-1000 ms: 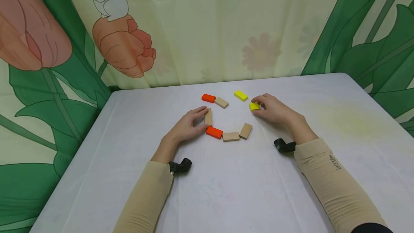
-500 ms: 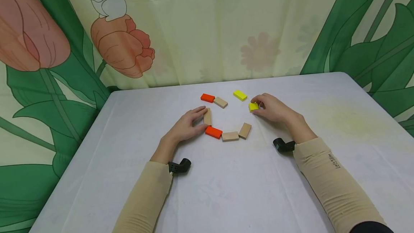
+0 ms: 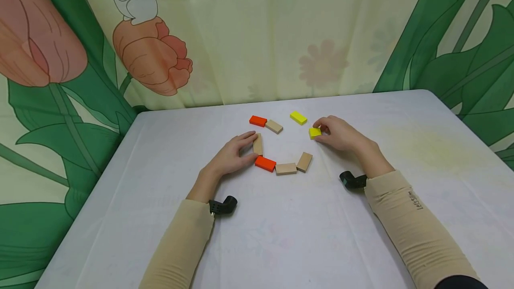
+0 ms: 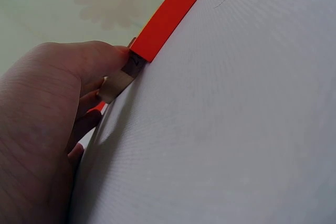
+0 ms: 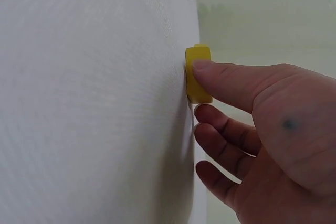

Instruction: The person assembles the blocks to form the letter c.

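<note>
hands [image 3: 336,134] touch yellow block [image 3: 315,133], tan block [image 3: 258,145]

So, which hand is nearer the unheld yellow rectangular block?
The right hand, just right of the unheld block and holding another yellow block; the left hand is farther off, leftward, at a tan rectangular block.

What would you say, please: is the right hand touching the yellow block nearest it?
Touching; in the right wrist view, the right hand has its thumb against the yellow block, no gap showing.
</note>
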Action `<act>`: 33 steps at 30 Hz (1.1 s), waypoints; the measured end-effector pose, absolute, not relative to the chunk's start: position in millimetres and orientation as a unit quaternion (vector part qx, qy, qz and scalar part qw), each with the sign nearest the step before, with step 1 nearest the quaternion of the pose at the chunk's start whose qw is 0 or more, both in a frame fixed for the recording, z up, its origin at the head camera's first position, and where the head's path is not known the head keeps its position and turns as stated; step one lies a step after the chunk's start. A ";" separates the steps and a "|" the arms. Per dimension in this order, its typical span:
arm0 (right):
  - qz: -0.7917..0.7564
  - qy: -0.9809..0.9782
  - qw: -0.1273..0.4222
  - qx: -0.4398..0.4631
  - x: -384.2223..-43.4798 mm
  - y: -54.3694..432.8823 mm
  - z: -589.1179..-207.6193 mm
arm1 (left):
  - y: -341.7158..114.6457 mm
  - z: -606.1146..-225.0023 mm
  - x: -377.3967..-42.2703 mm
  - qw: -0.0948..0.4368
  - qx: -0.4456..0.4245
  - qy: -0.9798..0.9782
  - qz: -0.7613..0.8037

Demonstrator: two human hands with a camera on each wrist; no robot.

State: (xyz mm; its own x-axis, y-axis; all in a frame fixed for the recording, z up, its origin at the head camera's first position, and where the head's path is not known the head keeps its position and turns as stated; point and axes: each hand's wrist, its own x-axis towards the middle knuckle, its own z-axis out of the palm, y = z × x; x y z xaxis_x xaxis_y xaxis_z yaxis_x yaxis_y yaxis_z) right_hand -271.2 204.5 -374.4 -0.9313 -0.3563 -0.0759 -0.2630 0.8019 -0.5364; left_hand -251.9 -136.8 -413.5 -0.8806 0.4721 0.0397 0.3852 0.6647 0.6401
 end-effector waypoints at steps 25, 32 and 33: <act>-0.289 0.936 0.101 -0.172 -268.0 195.3 -369.5 | -136.8 -413.1 -251.9 0.066 0.235 0.909 0.337; -0.283 0.937 0.109 -0.173 -269.2 193.7 -371.0 | -136.9 -414.0 -252.7 0.065 0.235 0.909 0.338; -0.283 0.937 0.110 -0.175 -269.2 193.6 -371.2 | -136.7 -414.1 -252.9 0.065 0.234 0.909 0.338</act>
State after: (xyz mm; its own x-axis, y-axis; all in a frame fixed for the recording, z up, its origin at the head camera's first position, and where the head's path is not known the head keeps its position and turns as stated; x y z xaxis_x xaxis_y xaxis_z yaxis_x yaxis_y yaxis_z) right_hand -269.2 193.6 -371.2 -0.9150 -0.3892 -0.1065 -0.2654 0.7793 -0.5677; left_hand -252.9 -136.7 -414.1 -0.8817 0.4702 0.0394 0.3820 0.6622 0.6447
